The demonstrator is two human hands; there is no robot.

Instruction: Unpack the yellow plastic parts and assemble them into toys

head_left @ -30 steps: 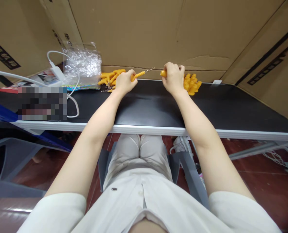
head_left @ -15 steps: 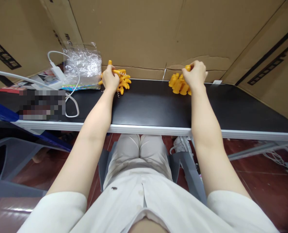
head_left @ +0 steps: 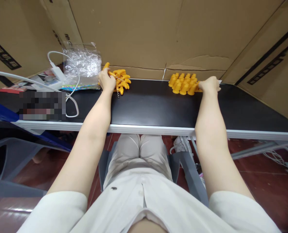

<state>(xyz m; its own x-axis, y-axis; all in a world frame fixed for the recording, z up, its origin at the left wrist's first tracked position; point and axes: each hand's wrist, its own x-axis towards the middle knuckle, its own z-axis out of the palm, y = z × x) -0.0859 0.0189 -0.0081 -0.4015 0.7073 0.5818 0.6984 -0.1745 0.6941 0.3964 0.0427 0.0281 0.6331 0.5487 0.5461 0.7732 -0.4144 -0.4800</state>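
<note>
My left hand (head_left: pixel 107 80) is closed around an orange handle (head_left: pixel 106 65) whose rounded end sticks up past the fingers. It is at the left side of a loose pile of orange-handled corkscrews (head_left: pixel 123 81), some with metal spirals showing. At the right, several orange tapered sleeves (head_left: pixel 183 84) stand upright in close rows. My right hand (head_left: pixel 210 85) is beside the right end of these rows, its fingers closed on an orange sleeve (head_left: pixel 199 91), mostly covered by the hand.
Cardboard panels (head_left: pixel 139 35) wall in the black tabletop (head_left: pixel 151 103) at the back and sides. Clear plastic packaging (head_left: pixel 83 66) and a white cable (head_left: pixel 72 115) lie on the left. A metal strip (head_left: pixel 149 130) edges the table's front.
My right hand has moved right and lower, from above the sleeves to their right end. In my left hand the orange handle now tilts left, and the hand has shifted slightly left.
</note>
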